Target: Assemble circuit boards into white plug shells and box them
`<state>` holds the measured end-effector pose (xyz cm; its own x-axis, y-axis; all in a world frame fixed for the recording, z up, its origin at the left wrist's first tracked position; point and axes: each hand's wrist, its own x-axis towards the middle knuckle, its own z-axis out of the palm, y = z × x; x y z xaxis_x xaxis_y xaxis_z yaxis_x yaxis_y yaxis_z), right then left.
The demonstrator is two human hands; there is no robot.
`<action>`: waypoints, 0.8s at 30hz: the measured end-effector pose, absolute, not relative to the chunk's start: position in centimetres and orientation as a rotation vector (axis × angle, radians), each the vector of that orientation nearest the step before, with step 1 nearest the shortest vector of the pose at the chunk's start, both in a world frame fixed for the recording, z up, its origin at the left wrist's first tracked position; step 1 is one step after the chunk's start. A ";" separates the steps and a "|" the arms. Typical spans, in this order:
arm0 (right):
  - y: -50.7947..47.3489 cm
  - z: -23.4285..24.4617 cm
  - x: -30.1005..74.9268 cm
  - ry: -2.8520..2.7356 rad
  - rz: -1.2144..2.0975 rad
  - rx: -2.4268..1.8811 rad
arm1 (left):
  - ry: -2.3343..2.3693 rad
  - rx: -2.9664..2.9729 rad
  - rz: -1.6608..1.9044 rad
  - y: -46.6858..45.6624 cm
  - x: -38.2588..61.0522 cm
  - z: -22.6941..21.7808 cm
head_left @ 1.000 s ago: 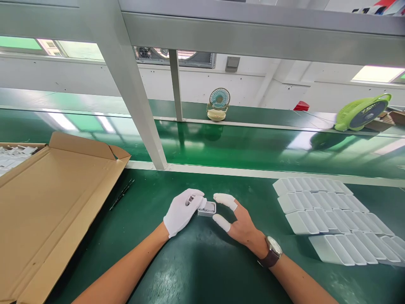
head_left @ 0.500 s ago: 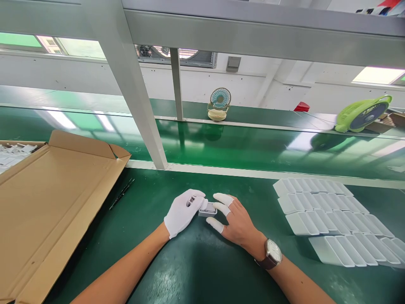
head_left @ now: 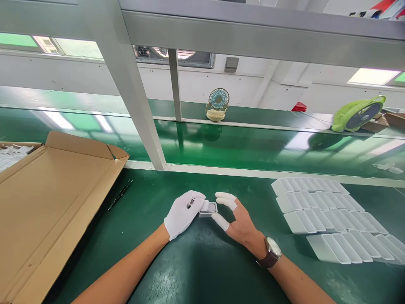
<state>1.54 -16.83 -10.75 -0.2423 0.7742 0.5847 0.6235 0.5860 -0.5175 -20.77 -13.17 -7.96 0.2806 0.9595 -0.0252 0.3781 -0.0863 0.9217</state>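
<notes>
The left hand [head_left: 184, 216], in a white fabric glove, is clamped on the left end of a small grey rectangular case [head_left: 209, 210], which is at the middle of the dark green table [head_left: 202, 266]. The right hand [head_left: 243, 223], with white finger covers, keeps thumb and fingers apart beside the case; I cannot tell if the thumb touches it. White plastic trays [head_left: 303, 222] lie to the right.

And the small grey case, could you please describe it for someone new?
Start at the dark green table, between the cardboard box and the white trays. The small grey case is at the fingers of the white-gloved left hand. Unlike the trays, it is grey, compact and outside their rows.
</notes>
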 end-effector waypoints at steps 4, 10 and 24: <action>-16.8 -10.7 1.1 -2.006 0.176 -1.066 | 1.246 1.641 0.805 -13.2 -20.8 -8.0; -16.5 -10.8 1.1 -2.090 0.049 -1.066 | 1.236 1.616 0.805 -13.2 -20.7 -8.1; -17.0 -10.8 1.2 -1.986 0.369 -1.120 | 1.251 1.639 0.799 -13.2 -20.7 -7.7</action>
<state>1.25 -17.02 -10.80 -0.2794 0.8160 0.5061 0.5799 0.5635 -0.5884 -20.69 -13.24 -7.68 0.2805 0.9595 -0.0260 0.3802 -0.0862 0.9209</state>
